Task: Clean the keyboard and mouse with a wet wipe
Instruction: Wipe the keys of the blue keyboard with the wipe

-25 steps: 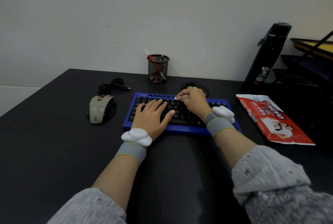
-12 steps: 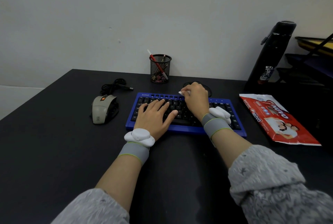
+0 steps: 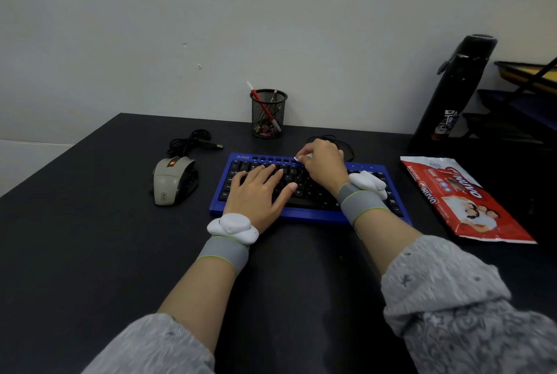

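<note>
Right hand (image 3: 324, 165) curls over the far edge of the keyboard (image 3: 313, 214), its fingertips pinching a small white wet wipe (image 3: 299, 159) against the top row of round buttons, roughly at the middle of that row. Only a small bit of the wipe shows past the fingers. Left hand (image 3: 259, 193) lies flat on the black keys of the keyboard's left half, fingers straight and slightly spread, thumb out to the right, holding nothing.

Each wrist wears a grey band with a white device on it: one on the left wrist (image 3: 232, 226), one on the right (image 3: 368, 184). Grey patterned sleeves are pushed up both forearms.

The blue-framed keyboard sits on the dark counter (image 3: 90, 238), set a little aslant. Left of it, apart from it, lies the grey mouse (image 3: 173, 181) with an orange mark near its far end; its black cable (image 3: 193, 143) is bundled just beyond it. A mesh pen holder (image 3: 268, 114) with a red pen stands at the far edge by the wall. To the right of the keyboard lies a red wipe pack (image 3: 464, 199), flat on the counter. Farther right stands a tall black bottle (image 3: 455, 93), and beside it a dark tray rack (image 3: 524, 96) cut by the frame edge.
</note>
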A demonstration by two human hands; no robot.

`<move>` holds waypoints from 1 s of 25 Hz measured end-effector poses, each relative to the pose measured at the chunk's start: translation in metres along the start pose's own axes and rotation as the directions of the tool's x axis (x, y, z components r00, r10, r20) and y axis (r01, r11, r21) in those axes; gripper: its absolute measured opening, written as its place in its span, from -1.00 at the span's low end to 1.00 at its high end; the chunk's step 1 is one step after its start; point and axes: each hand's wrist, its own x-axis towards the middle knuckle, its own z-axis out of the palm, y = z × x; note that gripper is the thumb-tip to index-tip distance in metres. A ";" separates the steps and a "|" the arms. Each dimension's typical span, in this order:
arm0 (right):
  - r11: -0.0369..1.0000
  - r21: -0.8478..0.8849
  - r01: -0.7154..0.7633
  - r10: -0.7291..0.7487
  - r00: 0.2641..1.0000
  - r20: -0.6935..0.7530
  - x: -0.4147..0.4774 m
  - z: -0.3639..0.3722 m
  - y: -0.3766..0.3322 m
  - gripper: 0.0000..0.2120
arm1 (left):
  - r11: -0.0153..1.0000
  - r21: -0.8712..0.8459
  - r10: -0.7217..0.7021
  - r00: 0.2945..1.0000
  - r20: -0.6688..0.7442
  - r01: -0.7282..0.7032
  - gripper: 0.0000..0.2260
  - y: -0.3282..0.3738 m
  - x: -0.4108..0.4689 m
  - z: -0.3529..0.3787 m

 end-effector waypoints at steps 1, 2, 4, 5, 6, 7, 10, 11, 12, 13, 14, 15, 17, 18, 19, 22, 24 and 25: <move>1.000 0.002 -0.001 0.001 1.000 0.009 -0.001 -0.002 0.001 -0.83 | 1.000 0.003 0.003 1.000 -0.001 -0.003 -0.50 0.000 0.000 0.000; 1.000 0.002 -0.004 0.004 1.000 0.024 -0.002 -0.004 0.002 -0.83 | 1.000 0.005 0.006 1.000 -0.002 -0.006 -0.50 0.000 0.001 0.001; 1.000 0.007 -0.006 0.005 0.998 0.064 -0.005 -0.008 0.003 -0.84 | 1.000 0.006 0.005 1.000 -0.004 -0.005 -0.50 0.000 0.000 0.001; 1.000 0.028 -0.003 0.001 0.997 0.075 -0.006 -0.010 0.004 -0.85 | 1.000 0.002 0.004 1.000 -0.004 -0.004 -0.51 0.000 0.000 0.000; 0.998 0.070 0.001 -0.006 0.998 0.068 -0.008 -0.011 0.004 -0.85 | 1.000 -0.002 0.004 1.000 -0.003 -0.004 -0.51 -0.001 0.000 0.000; 0.991 0.131 0.006 -0.011 0.999 0.037 -0.011 -0.013 0.004 -0.85 | 1.000 -0.008 0.003 1.000 -0.001 -0.003 -0.51 -0.001 0.000 0.000; 0.964 0.266 0.010 0.015 0.996 -0.090 -0.020 -0.019 0.004 -0.85 | 0.999 -0.042 -0.001 1.000 0.006 0.001 -0.52 -0.001 0.000 -0.003; 0.962 0.273 0.006 0.025 0.994 -0.110 -0.023 -0.020 0.005 -0.85 | 0.999 -0.053 -0.011 1.000 0.007 0.012 -0.53 -0.002 0.000 -0.003; 0.963 0.271 0.004 0.030 0.992 -0.122 -0.027 -0.021 0.006 -0.85 | 0.998 -0.063 -0.026 1.000 0.002 0.026 -0.53 -0.002 -0.001 -0.004; 0.965 0.263 0.004 0.031 0.991 -0.129 -0.030 -0.022 0.006 -0.85 | 0.997 -0.072 -0.043 0.999 -0.002 0.042 -0.54 -0.003 -0.002 -0.005; 0.968 0.252 0.004 0.031 0.990 -0.134 -0.033 -0.022 0.005 -0.85 | 0.996 -0.074 -0.057 0.998 -0.002 0.057 -0.54 -0.005 -0.004 -0.006; 0.972 0.236 0.005 0.029 0.990 -0.141 -0.036 -0.021 0.005 -0.84 | 0.996 -0.067 -0.063 0.998 0.000 0.063 -0.54 -0.007 -0.005 -0.006; 0.981 0.196 0.001 0.030 0.987 -0.155 -0.042 -0.020 0.003 -0.83 | 0.998 -0.030 -0.051 0.999 0.010 0.051 -0.54 -0.015 -0.010 -0.010; 0.984 0.181 -0.011 0.040 0.986 -0.159 -0.044 -0.018 0.002 -0.82 | 0.999 -0.006 -0.041 0.999 0.021 0.041 -0.54 -0.022 -0.012 -0.012; 0.986 0.167 -0.027 0.054 0.986 -0.157 -0.046 -0.017 0.001 -0.81 | 0.999 0.015 -0.035 0.999 0.034 0.034 -0.53 -0.029 -0.013 -0.015; 0.992 0.117 -0.038 0.053 0.990 -0.129 -0.051 -0.008 -0.001 -0.80 | 0.999 0.044 -0.029 0.998 0.062 0.027 -0.50 -0.055 -0.020 -0.025; 0.998 0.065 -0.022 0.028 0.995 -0.097 -0.054 -0.005 0.001 -0.79 | 0.999 0.032 -0.033 0.997 0.066 0.031 -0.48 -0.065 -0.024 -0.028; 0.999 0.038 -0.013 0.016 0.997 -0.074 -0.055 -0.005 0.003 -0.78 | 0.999 0.013 -0.036 0.997 0.064 0.035 -0.47 -0.067 -0.024 -0.028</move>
